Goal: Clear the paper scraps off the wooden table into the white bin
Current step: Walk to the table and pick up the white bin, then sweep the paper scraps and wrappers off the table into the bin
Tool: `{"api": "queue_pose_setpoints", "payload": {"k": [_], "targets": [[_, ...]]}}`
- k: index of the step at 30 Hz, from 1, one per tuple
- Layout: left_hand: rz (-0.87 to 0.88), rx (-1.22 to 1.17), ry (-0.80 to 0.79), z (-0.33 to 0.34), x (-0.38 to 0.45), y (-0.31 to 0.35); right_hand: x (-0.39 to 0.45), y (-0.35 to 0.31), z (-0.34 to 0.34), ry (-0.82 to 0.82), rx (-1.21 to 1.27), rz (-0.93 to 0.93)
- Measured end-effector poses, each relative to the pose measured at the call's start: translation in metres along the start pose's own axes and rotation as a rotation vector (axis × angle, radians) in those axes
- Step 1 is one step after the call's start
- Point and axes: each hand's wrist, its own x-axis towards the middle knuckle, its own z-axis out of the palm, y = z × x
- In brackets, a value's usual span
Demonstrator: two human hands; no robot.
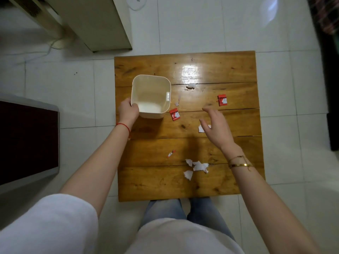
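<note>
Everything here I place from the white bin (151, 96), which stands on the far left part of the wooden table (236, 123) with nothing visible inside it. Just beside its right near corner lies a red wrapper (175, 114), and a tiny white scrap (176, 103) sits close to its right wall. Farther right of the bin and a little beyond it, a crumpled white bit (191, 85) rests near the bright glare on the wood, and well to the right lies a second red wrapper (222, 100). Toward me from the bin, near the table's middle, there is a thin red-and-white sliver (171, 153), and nearer still a cluster of torn white scraps (197, 166). Around the table is pale tiled floor (77, 88), with a cream cabinet (95, 22) beyond the bin to the left. My left hand (128, 111) grips the bin at its near left corner, fingers curled over the rim and closed on the wall, a red string at the wrist. My right hand (216, 128) hovers to the right of the bin above the table, fingers spread and loosely curved, holding nothing; a white scrap (201, 128) shows beneath its fingers, though I cannot tell whether they touch it. Gold bracelets (239, 163) circle that wrist.
</note>
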Motion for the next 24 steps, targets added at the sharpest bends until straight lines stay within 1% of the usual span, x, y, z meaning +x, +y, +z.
{"api": "queue_pose_setpoints", "payload": {"k": [4, 7, 15, 20, 24], "targets": [[-0.055, -0.016, -0.034, 0.008, -0.074, -0.015, -0.040, 0.016, -0.004, -0.017, 0.001, 0.003], [-0.063, -0.025, -0.062, 0.019, -0.135, -0.033, -0.072, 0.033, -0.005, -0.020, 0.006, -0.003], [-0.117, -0.084, -0.061, 0.076, -0.285, -0.106, -0.162, 0.093, -0.001, -0.082, -0.047, -0.074], [-0.180, -0.076, -0.047, 0.119, -0.358, -0.150, -0.201, 0.124, 0.017, -0.161, -0.088, -0.156], [-0.218, -0.107, -0.062, 0.145, -0.396, -0.177, -0.213, 0.137, 0.033, -0.213, -0.135, -0.209]]}}
